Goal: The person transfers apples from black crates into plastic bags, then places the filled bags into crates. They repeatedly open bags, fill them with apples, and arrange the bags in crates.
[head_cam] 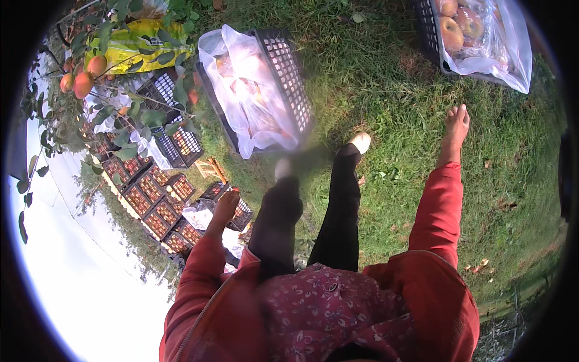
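My left hand, in a red sleeve, hangs at my left side with its fingers curled. Just beyond it, in view, is a black plastic crate; a small red spot shows at my fingertips, and whether I hold it cannot be told. My right hand is stretched out low over the grass, with nothing visible in it. Ahead of my feet stands a black plastic crate lined with a clear plastic bag, folded over apples. At upper right another bag-lined crate holds large apples.
Many apple-filled crates stand in rows at left, near a small wooden stool. Apple branches with fruit hang at upper left, before a yellow printed sack. My shoes are on the grass.
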Motion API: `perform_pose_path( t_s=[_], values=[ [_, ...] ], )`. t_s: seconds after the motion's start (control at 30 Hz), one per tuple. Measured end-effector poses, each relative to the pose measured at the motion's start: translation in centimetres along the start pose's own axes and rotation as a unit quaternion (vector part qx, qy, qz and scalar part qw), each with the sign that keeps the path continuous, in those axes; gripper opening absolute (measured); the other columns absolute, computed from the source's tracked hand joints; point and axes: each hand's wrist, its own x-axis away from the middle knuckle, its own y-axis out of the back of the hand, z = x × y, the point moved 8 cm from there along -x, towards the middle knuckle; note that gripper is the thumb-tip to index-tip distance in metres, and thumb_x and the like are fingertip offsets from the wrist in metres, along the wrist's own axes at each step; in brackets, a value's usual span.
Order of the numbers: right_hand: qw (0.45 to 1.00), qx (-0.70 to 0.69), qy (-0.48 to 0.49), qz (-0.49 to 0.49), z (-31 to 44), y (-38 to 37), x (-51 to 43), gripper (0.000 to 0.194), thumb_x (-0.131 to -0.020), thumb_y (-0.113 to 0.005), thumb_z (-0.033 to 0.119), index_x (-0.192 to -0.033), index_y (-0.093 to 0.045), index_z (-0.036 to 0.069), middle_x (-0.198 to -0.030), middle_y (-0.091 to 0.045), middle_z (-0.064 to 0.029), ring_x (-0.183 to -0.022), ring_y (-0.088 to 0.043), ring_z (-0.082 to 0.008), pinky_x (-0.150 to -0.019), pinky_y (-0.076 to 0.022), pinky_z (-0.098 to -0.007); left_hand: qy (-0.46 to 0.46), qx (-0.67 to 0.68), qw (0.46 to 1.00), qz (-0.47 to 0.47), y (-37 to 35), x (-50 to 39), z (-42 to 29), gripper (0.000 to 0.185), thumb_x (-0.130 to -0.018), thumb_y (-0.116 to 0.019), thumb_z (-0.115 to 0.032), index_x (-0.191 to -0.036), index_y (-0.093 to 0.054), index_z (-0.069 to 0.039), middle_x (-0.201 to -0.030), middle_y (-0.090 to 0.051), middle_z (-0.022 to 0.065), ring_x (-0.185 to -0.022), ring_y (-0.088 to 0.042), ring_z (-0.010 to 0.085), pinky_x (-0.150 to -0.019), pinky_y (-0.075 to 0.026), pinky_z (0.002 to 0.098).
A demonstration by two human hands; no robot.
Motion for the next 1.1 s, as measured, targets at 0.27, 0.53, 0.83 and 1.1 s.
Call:
perform_pose_path(
  t_s=[0.27,0.53,0.83,1.1],
  values=[
    [0.896,0.121,-0.302,0.302,-27.8,-10.2,34.6,0.022,-0.089,-0.05,0.029,-0.094,-0.055,0.007,-0.076,-0.058,-0.0021,-0.065,-0.053,-0.0094,-0.055,-0.0418,-0.0248,-0.096,0.109,0.979,-0.141,8.0,-8.8,4.5,0.026,-0.087,-0.048,-0.021,-0.103,-0.055,-0.002,-0.091,-0.058,0.0109,-0.084,-0.056,0.0223,-0.078,-0.044,0.0322],
    [0.882,0.217,-0.355,0.221,-40.6,-15.8,41.7,0.022,-0.083,-0.054,0.021,-0.093,-0.055,0.002,-0.081,-0.059,-0.0057,-0.077,-0.055,-0.0145,-0.069,-0.0436,-0.0281,-0.317,-0.132,0.88,-0.329,17.1,-30.6,-6.9,0.04,-0.086,-0.048,-0.021,-0.119,-0.044,0.001,-0.12,-0.048,0.0208,-0.109,-0.047,0.0345,-0.093,-0.037,0.0424],
    [0.952,-0.101,-0.29,-0.001,-43.9,-18.8,46.4,0.025,-0.087,-0.057,0.034,-0.085,-0.045,0.012,-0.08,-0.05,0.0026,-0.069,-0.047,-0.0085,-0.065,-0.0412,-0.0245,-0.367,0.181,0.883,-0.231,25.7,-43.6,-18.3,0.037,-0.085,-0.058,-0.022,-0.109,-0.053,0.004,-0.1,-0.06,0.0185,-0.089,-0.059,0.0274,-0.081,-0.043,0.0337],
    [0.952,-0.168,-0.256,-0.029,-44.1,-22.4,43.6,0.043,-0.093,-0.044,0.032,-0.123,-0.039,0.002,-0.113,-0.051,-0.0078,-0.102,-0.051,-0.0178,-0.086,-0.0433,-0.0348,-0.711,-0.186,0.66,-0.153,14.4,-35.9,-17.7,0.015,-0.08,-0.056,-0.009,-0.084,-0.048,0.003,-0.1,-0.054,0.0183,-0.088,-0.052,0.0391,-0.076,-0.042,0.0436]
  ],
)
